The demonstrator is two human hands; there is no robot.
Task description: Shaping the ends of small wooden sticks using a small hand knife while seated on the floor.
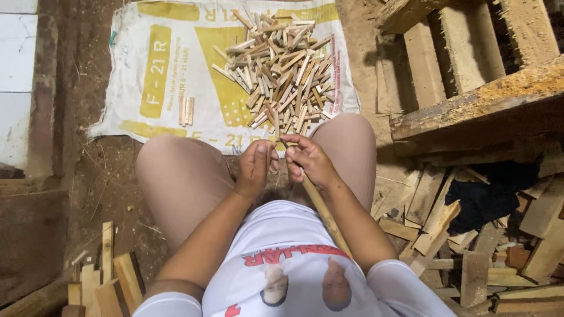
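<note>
I am seated low with my knees apart, looking down. My right hand grips a long wooden stick that runs back along my forearm toward my body; its front end points at the pile. My left hand is curled close beside the right, fingers closed near the stick's tip; what it pinches is hidden. Just beyond both hands lies a heap of short cut wooden pieces on a white and yellow woven sack. A small pair of wooden pieces lies apart on the sack's left side.
A rough wooden pallet stands at the upper right. Scrap wood offcuts and a dark cloth lie to my right. More offcuts lie at the lower left. The ground is dirt with sawdust.
</note>
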